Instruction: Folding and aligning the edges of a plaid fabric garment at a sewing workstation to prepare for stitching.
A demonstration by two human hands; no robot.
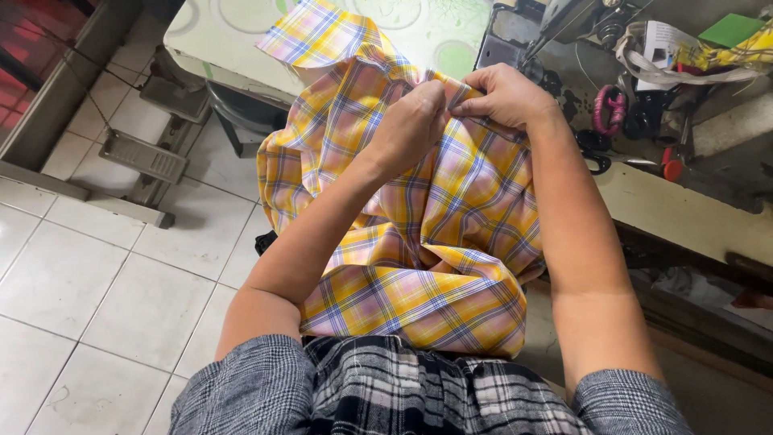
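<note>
In the head view, you are holding the yellow, pink and blue checked cotton cloth (419, 225), which is hanging from the edge of the sewing table (692, 209) over your lap. Your left hand (412, 121) and your right hand (503, 97) are meeting at its upper fold, fingers pressed together, both pinching the cloth there. The fold is running left to right between the two hands, and the grey sewing machine (555, 24) is lying just beyond your right hand.
</note>
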